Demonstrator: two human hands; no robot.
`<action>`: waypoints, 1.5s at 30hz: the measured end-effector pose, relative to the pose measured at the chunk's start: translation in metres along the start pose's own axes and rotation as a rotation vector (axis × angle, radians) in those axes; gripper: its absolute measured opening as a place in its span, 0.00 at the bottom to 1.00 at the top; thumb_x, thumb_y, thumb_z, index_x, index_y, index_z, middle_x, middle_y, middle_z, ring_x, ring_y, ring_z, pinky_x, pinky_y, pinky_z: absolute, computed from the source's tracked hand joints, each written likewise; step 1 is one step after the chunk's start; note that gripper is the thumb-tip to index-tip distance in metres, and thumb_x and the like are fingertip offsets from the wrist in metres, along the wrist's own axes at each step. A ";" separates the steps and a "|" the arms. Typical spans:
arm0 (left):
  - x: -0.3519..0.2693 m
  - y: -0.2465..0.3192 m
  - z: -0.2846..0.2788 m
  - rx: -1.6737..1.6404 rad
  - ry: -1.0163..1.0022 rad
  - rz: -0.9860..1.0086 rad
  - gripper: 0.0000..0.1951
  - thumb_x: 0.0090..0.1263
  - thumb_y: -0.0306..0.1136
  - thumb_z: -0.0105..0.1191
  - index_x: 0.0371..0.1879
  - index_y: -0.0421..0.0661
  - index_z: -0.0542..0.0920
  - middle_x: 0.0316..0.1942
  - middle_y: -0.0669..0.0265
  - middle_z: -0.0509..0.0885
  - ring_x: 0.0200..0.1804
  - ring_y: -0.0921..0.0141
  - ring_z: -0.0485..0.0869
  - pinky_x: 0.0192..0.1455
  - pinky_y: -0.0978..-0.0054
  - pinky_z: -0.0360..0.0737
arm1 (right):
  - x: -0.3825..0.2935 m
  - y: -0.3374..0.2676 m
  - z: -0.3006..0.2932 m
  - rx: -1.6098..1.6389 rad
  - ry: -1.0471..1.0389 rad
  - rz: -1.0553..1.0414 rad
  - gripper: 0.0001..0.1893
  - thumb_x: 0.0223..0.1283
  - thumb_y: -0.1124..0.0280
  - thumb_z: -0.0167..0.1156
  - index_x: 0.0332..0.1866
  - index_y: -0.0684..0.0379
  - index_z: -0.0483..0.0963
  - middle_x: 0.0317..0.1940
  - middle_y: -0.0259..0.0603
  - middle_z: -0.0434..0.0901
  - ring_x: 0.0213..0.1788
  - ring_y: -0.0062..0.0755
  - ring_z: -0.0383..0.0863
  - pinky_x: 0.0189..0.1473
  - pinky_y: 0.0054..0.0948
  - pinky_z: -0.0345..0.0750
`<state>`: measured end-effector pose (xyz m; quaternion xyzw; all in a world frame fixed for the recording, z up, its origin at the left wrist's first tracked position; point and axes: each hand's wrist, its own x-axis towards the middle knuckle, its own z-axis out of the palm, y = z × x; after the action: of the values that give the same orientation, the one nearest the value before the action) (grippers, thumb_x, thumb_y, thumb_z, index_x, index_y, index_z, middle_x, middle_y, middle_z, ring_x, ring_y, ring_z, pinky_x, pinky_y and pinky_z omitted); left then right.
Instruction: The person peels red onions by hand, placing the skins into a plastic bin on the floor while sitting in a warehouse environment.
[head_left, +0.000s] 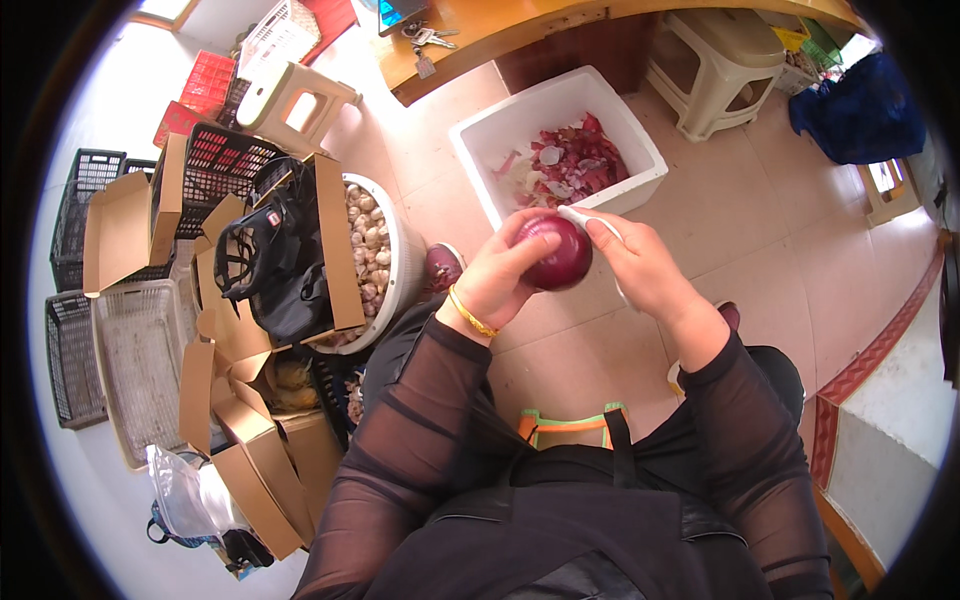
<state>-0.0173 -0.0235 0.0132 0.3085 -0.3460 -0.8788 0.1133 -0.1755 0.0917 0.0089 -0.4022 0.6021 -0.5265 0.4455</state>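
My left hand (491, 274) grips a shiny red onion (568, 259), its thumb lying across the top. My right hand (646, 262) holds a slim white tool (577, 215) against the onion's upper right side. The fingers cover much of this tool, so its exact kind is hard to tell. Just beyond both hands, a white foam box (637, 187) stands on the tiled floor. Red and pale onion skins (581, 154) lie inside it, heaped towards its right side.
Left of my legs stands a white tub (405, 262) of garlic bulbs (367, 232), beside open cardboard boxes (251, 416) and a black bag (277, 262). Plastic crates (139, 360) line the far left. Ahead are a wooden table (480, 30) with keys (431, 36) and a plastic stool (712, 67).
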 end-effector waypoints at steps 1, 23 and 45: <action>0.001 0.000 -0.002 -0.055 0.043 0.003 0.22 0.70 0.32 0.57 0.61 0.43 0.69 0.55 0.62 0.76 0.56 0.66 0.78 0.59 0.62 0.79 | -0.001 0.003 0.005 -0.033 0.058 -0.048 0.21 0.76 0.61 0.46 0.61 0.66 0.72 0.57 0.52 0.79 0.61 0.44 0.77 0.64 0.31 0.70; 0.007 -0.022 0.022 0.391 -0.174 -0.025 0.27 0.62 0.26 0.63 0.61 0.42 0.71 0.53 0.66 0.77 0.55 0.74 0.77 0.61 0.74 0.74 | -0.002 -0.001 -0.011 -0.429 0.010 -0.186 0.15 0.71 0.66 0.49 0.53 0.60 0.78 0.49 0.48 0.82 0.55 0.44 0.80 0.59 0.36 0.73; 0.015 -0.033 0.025 0.460 -0.152 -0.112 0.22 0.67 0.30 0.60 0.59 0.43 0.72 0.55 0.64 0.77 0.56 0.72 0.78 0.59 0.73 0.77 | -0.013 0.001 -0.003 -0.780 -0.047 -0.407 0.14 0.69 0.63 0.52 0.52 0.54 0.79 0.55 0.39 0.80 0.65 0.39 0.73 0.71 0.55 0.55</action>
<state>-0.0441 0.0079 -0.0026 0.2777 -0.5267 -0.8027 -0.0349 -0.1743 0.1052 0.0092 -0.6627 0.6538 -0.3276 0.1612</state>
